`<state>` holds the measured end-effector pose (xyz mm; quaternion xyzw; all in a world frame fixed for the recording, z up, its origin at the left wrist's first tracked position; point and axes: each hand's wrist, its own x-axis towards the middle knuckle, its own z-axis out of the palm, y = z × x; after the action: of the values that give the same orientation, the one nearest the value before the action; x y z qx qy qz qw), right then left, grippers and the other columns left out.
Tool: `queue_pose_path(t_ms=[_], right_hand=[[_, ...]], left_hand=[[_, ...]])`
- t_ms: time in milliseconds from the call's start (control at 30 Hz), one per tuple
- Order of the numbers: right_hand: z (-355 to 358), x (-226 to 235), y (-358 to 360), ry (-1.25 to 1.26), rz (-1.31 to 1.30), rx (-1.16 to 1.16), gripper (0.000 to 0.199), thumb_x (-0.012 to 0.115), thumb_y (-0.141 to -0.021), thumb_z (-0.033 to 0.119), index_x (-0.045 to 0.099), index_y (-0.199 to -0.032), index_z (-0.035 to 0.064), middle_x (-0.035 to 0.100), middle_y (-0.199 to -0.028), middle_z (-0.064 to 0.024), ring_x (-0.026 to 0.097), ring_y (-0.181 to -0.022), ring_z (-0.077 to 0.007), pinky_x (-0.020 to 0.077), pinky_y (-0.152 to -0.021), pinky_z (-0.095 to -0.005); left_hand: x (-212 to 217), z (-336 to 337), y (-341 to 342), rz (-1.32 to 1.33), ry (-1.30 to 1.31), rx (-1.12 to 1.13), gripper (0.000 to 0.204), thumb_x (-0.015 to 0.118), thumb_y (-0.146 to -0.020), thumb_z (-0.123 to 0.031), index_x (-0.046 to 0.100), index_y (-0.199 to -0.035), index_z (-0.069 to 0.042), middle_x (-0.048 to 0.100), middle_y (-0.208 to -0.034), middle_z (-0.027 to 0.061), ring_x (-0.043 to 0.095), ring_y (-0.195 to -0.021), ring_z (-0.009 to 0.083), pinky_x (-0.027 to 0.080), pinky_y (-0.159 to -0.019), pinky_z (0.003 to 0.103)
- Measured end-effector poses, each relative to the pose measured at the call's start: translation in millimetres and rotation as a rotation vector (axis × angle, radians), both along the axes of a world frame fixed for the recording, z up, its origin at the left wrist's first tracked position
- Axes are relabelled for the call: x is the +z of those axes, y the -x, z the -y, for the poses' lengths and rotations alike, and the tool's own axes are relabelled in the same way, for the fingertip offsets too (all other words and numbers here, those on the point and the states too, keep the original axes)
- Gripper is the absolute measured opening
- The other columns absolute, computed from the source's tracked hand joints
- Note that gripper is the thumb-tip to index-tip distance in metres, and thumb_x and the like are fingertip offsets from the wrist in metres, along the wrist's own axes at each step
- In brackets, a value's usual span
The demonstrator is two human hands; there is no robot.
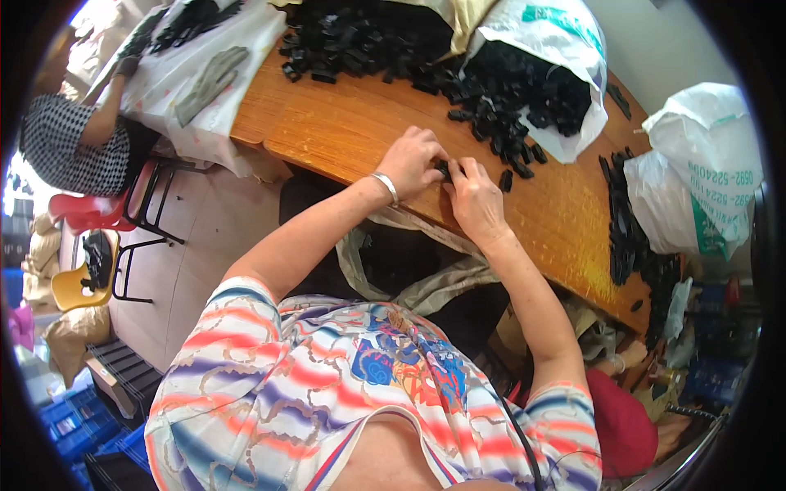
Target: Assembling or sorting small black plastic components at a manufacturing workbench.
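My left hand [413,159] and right hand [473,196] meet over the near edge of the orange wooden bench [344,123], fingers curled in around a small black plastic piece [444,169] pinched between them. Both hands are closed on it, though the fingers cover most of it, so I cannot tell its shape or whether it is one part or two. A silver bangle [385,186] sits on my left wrist.

Just beyond my right hand a few loose black pieces [516,168] lie on the wood, spilling from a white plastic sack [565,49] heaped with more of them. A second heap [360,41] sits further back, and another row [626,229] lies at the right beside a white printed bag [704,164].

As I judge it, the piece is held so near the bench edge that a slip would drop it toward the open grey bag [426,278] in my lap or onto the floor. At the far left another person in a checked top [65,139] works, cut off by the rim.
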<state>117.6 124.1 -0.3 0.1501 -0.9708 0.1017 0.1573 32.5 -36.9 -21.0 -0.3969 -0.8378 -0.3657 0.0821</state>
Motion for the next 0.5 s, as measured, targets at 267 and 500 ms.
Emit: queue_pose_path(t_ms=[267, 500], right_hand=[[12, -2, -48, 0.262, 0.009, 0.098, 0.031, 0.071, -0.078, 0.007, 0.066, -0.109, 0.007, 0.062, -0.096, -0.0155, 0.064, -0.082, -0.0373, 0.053, -0.067, -0.0444], [58, -65, -111, 0.388, 0.274, 0.169, 0.025, 0.072, -0.081, 0.011, 0.067, -0.105, 0.0079, 0.064, -0.099, -0.0115, 0.066, -0.084, -0.0319, 0.0549, -0.068, -0.0402]], left_hand=[[2, 52, 29, -0.097, -0.218, -0.029, 0.029, 0.067, -0.074, -0.009, 0.067, -0.103, -0.007, 0.067, -0.1, 0.0132, 0.059, -0.099, 0.0335, 0.045, -0.094, 0.042], [-9, 149, 150, -0.272, -0.026, 0.875, 0.054, 0.064, -0.085, -0.029, 0.052, -0.135, -0.015, 0.048, -0.139, 0.0137, 0.038, -0.133, 0.0379, 0.035, -0.11, 0.047]])
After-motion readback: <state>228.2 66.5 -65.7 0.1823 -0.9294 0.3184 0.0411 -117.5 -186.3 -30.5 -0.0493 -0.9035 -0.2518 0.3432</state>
